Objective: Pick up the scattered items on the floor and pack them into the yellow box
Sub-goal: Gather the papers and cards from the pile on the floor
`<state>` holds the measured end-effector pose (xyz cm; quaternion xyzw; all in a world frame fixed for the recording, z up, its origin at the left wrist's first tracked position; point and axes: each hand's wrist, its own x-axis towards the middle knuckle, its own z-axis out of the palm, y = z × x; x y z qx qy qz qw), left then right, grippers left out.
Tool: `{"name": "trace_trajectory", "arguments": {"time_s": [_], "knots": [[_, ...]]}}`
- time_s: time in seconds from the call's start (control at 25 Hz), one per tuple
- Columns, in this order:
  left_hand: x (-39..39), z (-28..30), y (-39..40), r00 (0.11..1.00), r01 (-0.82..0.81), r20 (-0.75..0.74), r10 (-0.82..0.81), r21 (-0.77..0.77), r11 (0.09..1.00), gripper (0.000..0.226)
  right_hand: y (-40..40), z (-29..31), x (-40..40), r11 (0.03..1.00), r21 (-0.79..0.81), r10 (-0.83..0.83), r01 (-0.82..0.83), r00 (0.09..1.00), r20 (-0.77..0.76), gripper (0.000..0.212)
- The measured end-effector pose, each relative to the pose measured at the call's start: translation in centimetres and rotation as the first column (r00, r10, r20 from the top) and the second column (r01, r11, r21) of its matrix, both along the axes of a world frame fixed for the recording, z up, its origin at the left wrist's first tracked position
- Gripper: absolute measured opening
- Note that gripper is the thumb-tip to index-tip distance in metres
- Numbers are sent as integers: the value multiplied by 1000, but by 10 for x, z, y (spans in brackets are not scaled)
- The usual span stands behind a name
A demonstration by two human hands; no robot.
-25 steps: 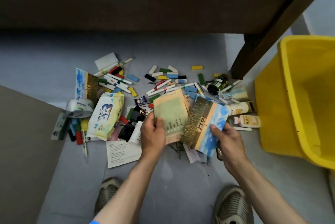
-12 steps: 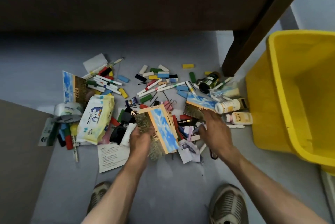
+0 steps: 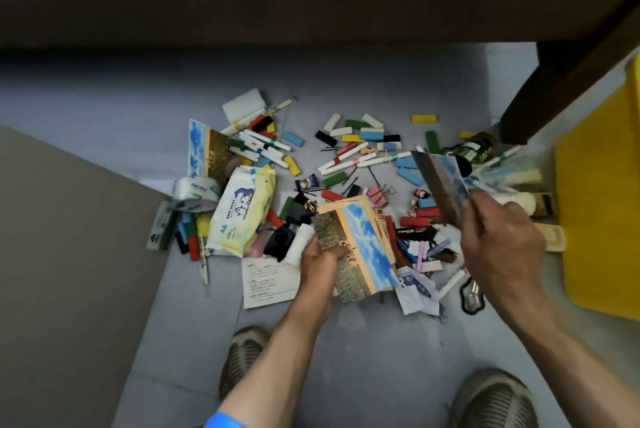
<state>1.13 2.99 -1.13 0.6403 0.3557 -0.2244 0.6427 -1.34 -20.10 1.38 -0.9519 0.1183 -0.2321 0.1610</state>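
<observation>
Two hands (image 3: 320, 263) (image 3: 498, 240) each grip a postcard (image 3: 360, 247) (image 3: 441, 182) lengthwise away

Glossy printed sky-and-field paper cards (image 3: 360, 247), smooth yellow plastic box (image 3: 595, 220), soft shiny plastic-film pack of baby wipes (image 3: 242, 209), glossy roll of clear tape (image 3: 194, 194), matt grey floor (image 3: 381, 358), dark matt wooden table leg (image 3: 554, 88), matt white paper leaflet (image 3: 266, 284).

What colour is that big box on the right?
The box is bright yellow, seen at the right edge of the head view.

Three sky cards (image 3: 360, 247), perhaps more; one yellow box (image 3: 602, 220)
</observation>
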Motion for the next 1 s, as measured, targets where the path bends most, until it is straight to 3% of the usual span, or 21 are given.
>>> {"name": "trace_trajectory", "arguments": {"time_s": [0.04,0.12,0.16,0.2,0.28,0.36,0.44,0.6,0.68,0.8,0.84,0.88,1.0], "knots": [[-1,3,-3,1000,-21,9,22,-53,998,40,7,9,-10,978,208,21,-21,1000,4,16],[-6,7,-10,999,-43,9,47,-249,967,45,27,18,-22,743,669,82,22,989,-123,13],[-8,10,-12,999,7,38,5,-302,953,53,36,19,-25,620,782,160,71,964,-214,11],[-8,13,-12,995,70,85,-49,-260,963,54,44,17,-23,563,823,270,75,924,-269,10],[-3,13,-7,988,20,153,-9,-73,997,32,51,11,-20,625,780,377,16,869,-319,10],[8,14,9,961,-200,202,190,27,979,20,46,-1,-22,805,593,235,23,905,-354,15],[17,12,28,934,-295,233,270,82,952,27,39,-21,-34,932,364,173,-8,888,-425,18],[9,4,49,911,-374,212,354,64,925,24,66,-58,-63,970,29,189,-243,666,-721,40],[0,0,53,918,-355,212,335,65,932,28,73,-58,-59,986,32,142,-163,730,-668,27],[-11,-8,56,918,-372,159,364,24,928,26,63,-45,-55,967,242,54,75,872,-486,13],[-14,-10,53,928,-351,144,343,32,936,23,59,-38,-53,901,399,35,169,890,-455,12],[-16,-13,50,939,-322,136,315,33,946,20,58,-31,-46,763,580,21,286,885,-465,14],[-22,-15,35,967,-221,128,221,-21,975,15,68,-5,-21,210,856,137,473,852,-504,25]]}}
